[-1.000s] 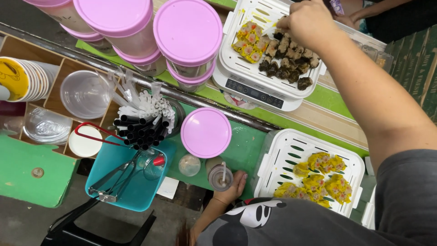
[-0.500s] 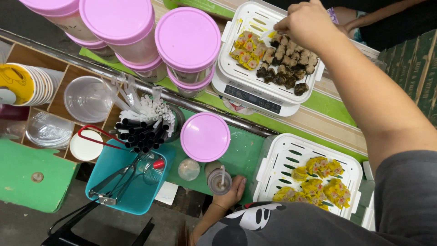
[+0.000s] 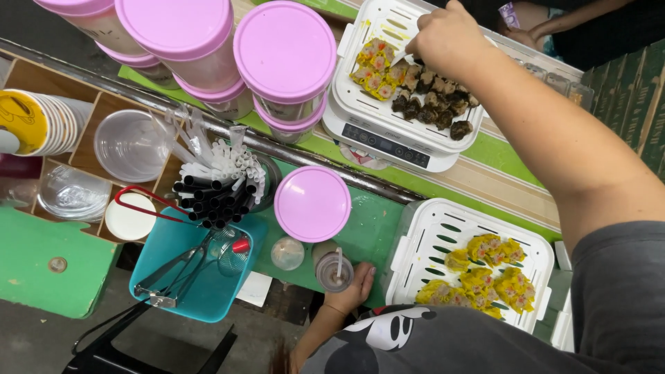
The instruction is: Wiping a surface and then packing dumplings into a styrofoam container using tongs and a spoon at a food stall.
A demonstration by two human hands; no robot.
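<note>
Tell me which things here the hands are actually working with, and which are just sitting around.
In use:
right hand reaching into the upper white tray
yellow and dark dumplings in that tray
left hand beside a small cup

Sitting around:
lower white tray of yellow dumplings
pink-lidded tubs
straws
teal bin holding tongs
stacked cups

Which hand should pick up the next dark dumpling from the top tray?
Right. The right hand is over the top tray, just above the dark dumplings. The left hand is down beside the small cup, across the counter.
</note>
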